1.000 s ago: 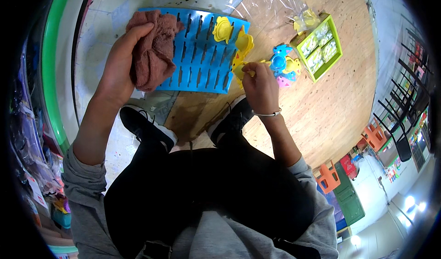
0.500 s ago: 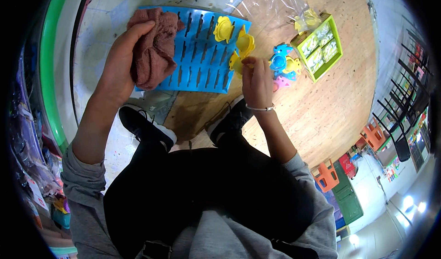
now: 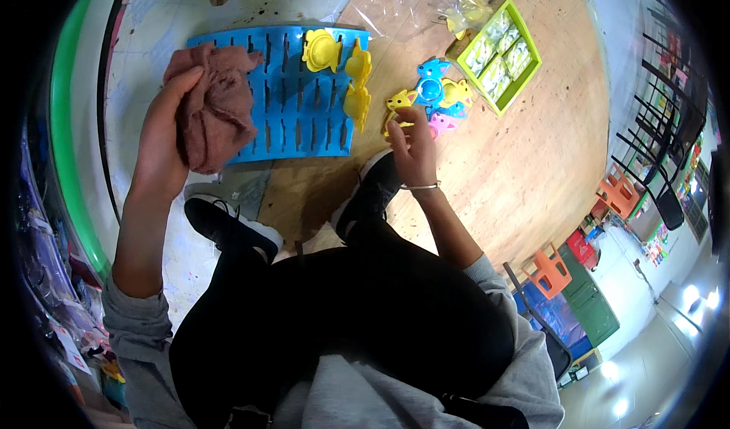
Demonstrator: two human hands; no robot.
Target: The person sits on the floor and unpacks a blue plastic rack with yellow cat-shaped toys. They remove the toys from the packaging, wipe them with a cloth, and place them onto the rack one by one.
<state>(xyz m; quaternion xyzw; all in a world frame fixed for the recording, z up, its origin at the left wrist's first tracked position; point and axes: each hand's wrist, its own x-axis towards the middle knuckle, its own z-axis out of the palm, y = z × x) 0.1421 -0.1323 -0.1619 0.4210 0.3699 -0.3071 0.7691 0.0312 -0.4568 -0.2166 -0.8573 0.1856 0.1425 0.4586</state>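
My left hand (image 3: 161,144) grips a crumpled brown cloth (image 3: 217,109), held over the left end of a blue slotted rack (image 3: 304,117) lying on the floor. Three yellow flat pieces (image 3: 356,83) stand in slots at the rack's right end. To the right of the rack, my right hand (image 3: 414,149) closes its fingertips on a yellow animal-shaped piece (image 3: 398,100). That piece lies at the edge of a small pile of blue, pink and yellow animal pieces (image 3: 439,102).
A green box with divided compartments (image 3: 498,52) sits beyond the pile, beside a clear plastic bag (image 3: 403,3). My black shoes (image 3: 232,227) rest on the wooden floor just below the rack. Orange stools (image 3: 549,271) and black chairs (image 3: 661,170) stand far right.
My right hand has left the rack's right end, where another yellow piece now stands, and moved right to the pile. My left hand still holds the cloth, slightly lower.
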